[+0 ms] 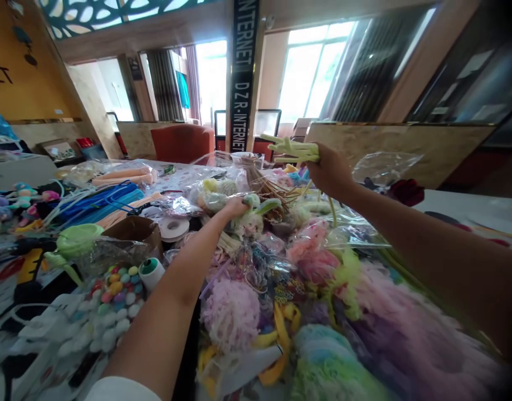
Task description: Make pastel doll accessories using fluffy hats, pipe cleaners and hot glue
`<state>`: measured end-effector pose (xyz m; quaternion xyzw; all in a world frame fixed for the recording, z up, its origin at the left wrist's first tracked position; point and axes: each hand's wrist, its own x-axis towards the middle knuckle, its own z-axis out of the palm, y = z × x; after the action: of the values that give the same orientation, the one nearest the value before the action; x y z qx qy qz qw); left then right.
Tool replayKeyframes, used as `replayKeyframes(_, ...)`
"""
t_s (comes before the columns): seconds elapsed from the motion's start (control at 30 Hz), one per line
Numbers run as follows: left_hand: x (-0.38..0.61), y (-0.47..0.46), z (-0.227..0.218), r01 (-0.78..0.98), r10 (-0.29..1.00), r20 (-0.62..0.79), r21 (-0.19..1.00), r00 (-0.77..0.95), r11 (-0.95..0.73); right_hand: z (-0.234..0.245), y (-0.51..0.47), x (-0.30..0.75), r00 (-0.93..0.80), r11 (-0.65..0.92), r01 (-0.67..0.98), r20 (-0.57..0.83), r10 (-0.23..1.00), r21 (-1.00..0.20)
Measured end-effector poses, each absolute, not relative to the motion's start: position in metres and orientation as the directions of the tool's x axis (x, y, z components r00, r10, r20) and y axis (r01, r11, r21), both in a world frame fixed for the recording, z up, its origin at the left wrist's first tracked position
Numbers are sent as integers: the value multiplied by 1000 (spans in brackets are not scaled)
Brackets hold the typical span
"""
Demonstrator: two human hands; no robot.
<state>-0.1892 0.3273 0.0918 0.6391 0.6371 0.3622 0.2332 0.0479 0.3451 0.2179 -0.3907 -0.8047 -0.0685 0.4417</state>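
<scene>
My right hand (328, 170) is raised over the far part of the table. Its fingers are closed round a bundle of pale yellow-green pipe cleaners (295, 149), whose loose ends point left. My left hand (235, 208) reaches into the middle of the pile, its fingers closed at a fuzzy pale green piece (251, 199); what exactly they grip is hard to make out. A green leaf-like strip (269, 206) lies just right of it. Behind are thin brown stems (276, 192) and clear plastic bags with pale yarn-like material (216, 186).
Fluffy pink yarn (230, 314), a blue-green yarn ball (326, 348) and yellow ribbon (283, 340) crowd the near side. To the left are a bag of coloured pompoms (117, 287), a thread spool (151, 273), a tape roll (173, 229) and blue pipe cleaners (109, 203).
</scene>
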Motion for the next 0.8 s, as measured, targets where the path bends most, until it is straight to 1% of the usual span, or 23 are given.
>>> replayKeyframes(0.07, -189, 321, 103, 704, 994, 100, 710, -51, -35, 225, 341, 45, -271, 683, 584, 688, 673, -438)
replayKeyframes(0.13, -191, 312, 118, 744, 998, 35, 668, -48, 12, 235, 336, 45, -239, 630, 444, 594, 769, -637)
replayKeyframes(0.2, -194, 300, 136, 775, 999, -20, 630, -51, 52, 251, 328, 48, -188, 563, 293, 531, 826, -772)
replayKeyframes(0.23, -196, 294, 145, 786, 997, -45, 614, -55, 71, 261, 323, 52, -156, 542, 220, 519, 840, -811)
replayKeyframes(0.3, -196, 280, 162, 798, 993, -95, 592, -65, 108, 284, 308, 61, -84, 519, 94, 513, 855, -850)
replayKeyframes(0.4, -190, 259, 182, 802, 987, -148, 581, -65, 140, 315, 281, 82, 12, 489, -31, 489, 872, -872)
replayKeyframes(0.43, -185, 252, 186, 800, 987, -148, 585, -59, 136, 322, 271, 89, 19, 480, -60, 479, 877, -875)
replayKeyframes(0.5, -175, 241, 192, 792, 993, -110, 602, -49, 106, 325, 249, 103, -2, 441, -96, 443, 897, -893)
replayKeyframes(0.53, -168, 236, 193, 786, 996, -70, 612, -50, 83, 322, 237, 109, -36, 410, -99, 415, 909, -907)
replayKeyframes(0.6, -153, 228, 195, 776, 995, 56, 630, -77, 25, 308, 213, 119, -115, 336, -83, 343, 932, -938)
replayKeyframes(0.7, -128, 220, 195, 760, 943, 287, 647, -169, -61, 273, 179, 129, -233, 238, -44, 242, 942, -970)
replayKeyframes(0.73, -119, 218, 194, 754, 916, 348, 652, -198, -85, 259, 169, 133, -258, 208, -34, 210, 943, -978)
replayKeyframes(0.8, -101, 210, 189, 740, 875, 423, 661, -236, -120, 229, 150, 140, -302, 144, -25, 145, 942, -989)
